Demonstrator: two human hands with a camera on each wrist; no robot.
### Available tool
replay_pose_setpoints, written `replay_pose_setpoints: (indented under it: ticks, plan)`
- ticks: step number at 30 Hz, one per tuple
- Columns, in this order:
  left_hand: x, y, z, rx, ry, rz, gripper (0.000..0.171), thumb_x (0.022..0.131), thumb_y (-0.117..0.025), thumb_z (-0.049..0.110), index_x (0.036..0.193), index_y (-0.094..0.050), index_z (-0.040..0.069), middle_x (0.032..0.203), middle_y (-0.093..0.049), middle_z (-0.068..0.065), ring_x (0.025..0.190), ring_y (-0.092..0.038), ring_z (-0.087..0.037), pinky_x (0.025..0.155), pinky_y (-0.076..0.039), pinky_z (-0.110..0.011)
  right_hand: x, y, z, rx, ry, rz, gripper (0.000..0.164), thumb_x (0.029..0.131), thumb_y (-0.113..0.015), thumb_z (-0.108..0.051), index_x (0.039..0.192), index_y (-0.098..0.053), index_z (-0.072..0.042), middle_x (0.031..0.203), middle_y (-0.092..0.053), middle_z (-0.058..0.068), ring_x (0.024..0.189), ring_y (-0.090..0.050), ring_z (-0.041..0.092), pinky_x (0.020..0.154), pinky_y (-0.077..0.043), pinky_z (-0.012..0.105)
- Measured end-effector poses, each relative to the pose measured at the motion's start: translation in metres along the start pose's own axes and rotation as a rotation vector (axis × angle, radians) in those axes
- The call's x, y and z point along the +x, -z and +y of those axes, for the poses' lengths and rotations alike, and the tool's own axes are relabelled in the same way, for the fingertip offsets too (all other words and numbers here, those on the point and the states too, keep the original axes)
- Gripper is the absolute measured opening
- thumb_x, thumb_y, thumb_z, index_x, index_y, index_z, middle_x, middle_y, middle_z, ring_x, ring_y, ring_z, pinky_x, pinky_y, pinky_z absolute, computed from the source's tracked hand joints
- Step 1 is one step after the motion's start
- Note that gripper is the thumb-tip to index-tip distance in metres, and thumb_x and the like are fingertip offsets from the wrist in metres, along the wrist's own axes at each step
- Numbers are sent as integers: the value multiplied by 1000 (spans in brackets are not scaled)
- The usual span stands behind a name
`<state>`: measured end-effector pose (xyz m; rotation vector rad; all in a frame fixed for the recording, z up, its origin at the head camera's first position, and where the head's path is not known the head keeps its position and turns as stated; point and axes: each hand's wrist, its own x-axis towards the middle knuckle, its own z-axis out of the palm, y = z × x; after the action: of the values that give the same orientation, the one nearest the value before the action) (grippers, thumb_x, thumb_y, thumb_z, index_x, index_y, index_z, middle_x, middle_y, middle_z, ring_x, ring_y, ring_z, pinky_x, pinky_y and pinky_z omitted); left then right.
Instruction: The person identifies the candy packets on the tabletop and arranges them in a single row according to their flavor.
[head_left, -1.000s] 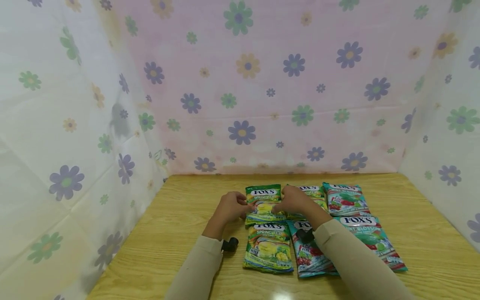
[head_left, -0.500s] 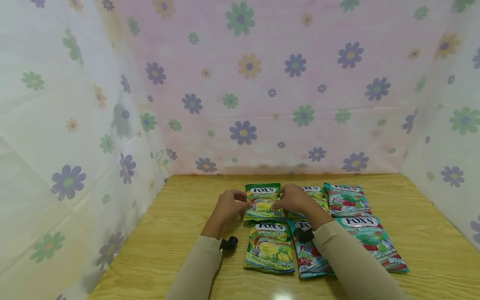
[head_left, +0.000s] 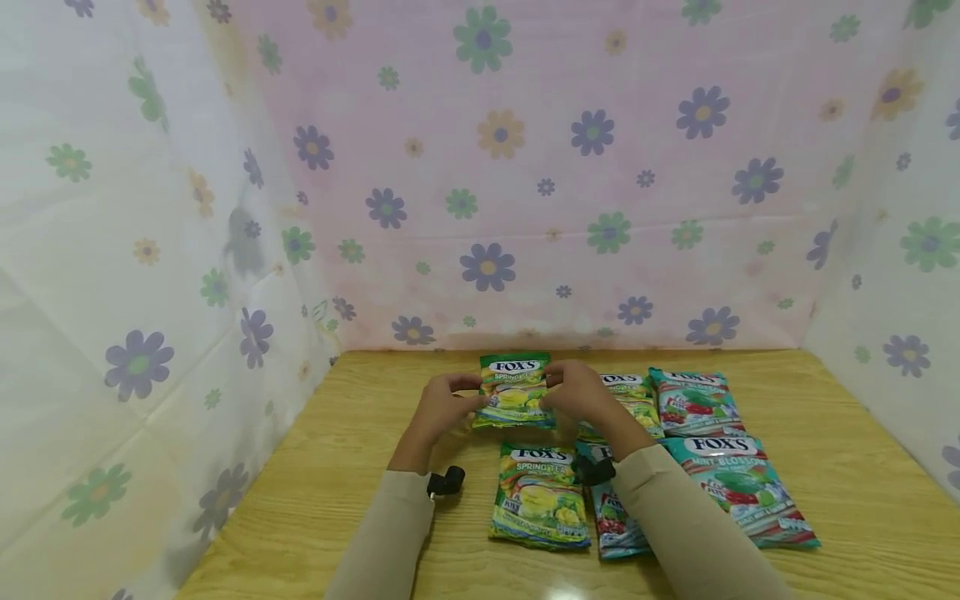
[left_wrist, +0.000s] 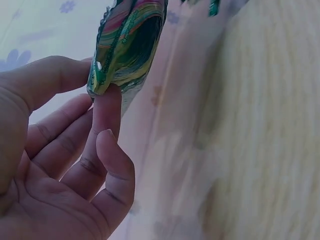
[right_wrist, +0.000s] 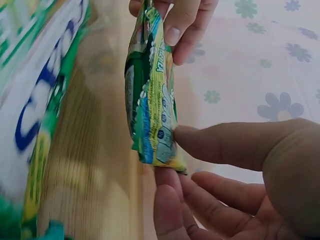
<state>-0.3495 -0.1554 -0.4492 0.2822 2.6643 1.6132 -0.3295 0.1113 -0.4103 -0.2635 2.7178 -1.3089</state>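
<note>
A green and yellow Fox's Spring Tea candy bag (head_left: 513, 393) is held up between my two hands, its front facing me. My left hand (head_left: 441, 407) pinches its left edge, thumb in front and fingers behind, as the left wrist view shows on the bag's end (left_wrist: 132, 45). On the opposite edge, my right hand (head_left: 581, 393) pinches it the same way; the right wrist view shows the thumb (right_wrist: 220, 145) on the bag's face and fingers underneath. In that view the bag (right_wrist: 152, 95) is seen side-on, with wood visible beyond it.
Another Spring Tea bag (head_left: 536, 504) lies on the wooden table (head_left: 360, 467) in front. A third Spring Tea bag (head_left: 633, 408) lies partly behind my right hand. Teal Mint Blossom bags (head_left: 697, 404) lie to the right, one partly under my right forearm. Flowered cloth (head_left: 487, 208) surrounds the table.
Both hands have lifted the Spring Tea bag and moved it back and slightly left, away from the front bag. A strip of table now shows between the two.
</note>
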Motion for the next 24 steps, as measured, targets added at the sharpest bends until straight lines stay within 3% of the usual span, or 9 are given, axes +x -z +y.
replay_pose_setpoints:
  ticks: [8,14,18,24]
  plan:
    - [-2,23,0,-82,-10,42,38,92,-81,24,128,-72,15,131,-70,-5,111,-68,-27,83,-60,-38,5,-13,-12,83,41,60,56,92,-78,-15,145,-60,-9,138,-66,13,128,-60,39,100,-54,54]
    - [-3,41,-3,-132,-15,59,39,92,-81,22,130,-72,16,136,-69,-7,123,-65,-30,93,-57,-46,9,-26,-24,154,45,85,54,90,-79,-12,142,-62,-12,137,-68,9,135,-54,40,100,-53,54]
    - [-5,55,-8,-142,0,61,40,94,-79,23,133,-70,17,139,-67,-7,125,-65,-30,95,-55,-46,12,-37,-33,197,44,99,55,89,-80,-11,141,-63,-12,137,-68,8,140,-50,39,99,-54,52]
    - [-10,76,-17,-157,48,61,41,97,-76,22,137,-68,18,144,-64,-6,127,-64,-26,98,-54,-46,22,-55,-43,233,75,108,53,88,-80,-7,139,-64,-12,136,-67,8,133,-56,37,89,-58,45]
